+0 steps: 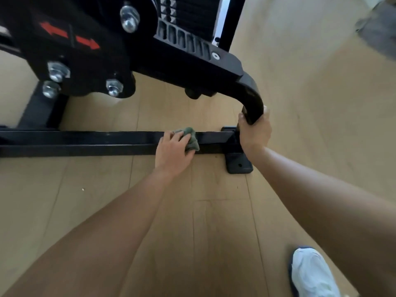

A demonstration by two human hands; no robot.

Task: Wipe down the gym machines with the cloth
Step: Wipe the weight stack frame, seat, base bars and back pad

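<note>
my left hand [173,153] presses the bunched green cloth [190,139] onto the gym machine's [192,67] low base bar [85,142], fingers curled over the wad. the bar's long axis runs left to right along the floor [214,211], mostly leftward of the cloth. my right hand [255,133] wraps the curved frame tube [250,97] just beside, apparently bracing.

Crumpled green cloth [189,139] on black machine bar [85,140]

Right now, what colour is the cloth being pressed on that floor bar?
Dull green; the cloth shows best in the head view, held by the left hand.
</note>
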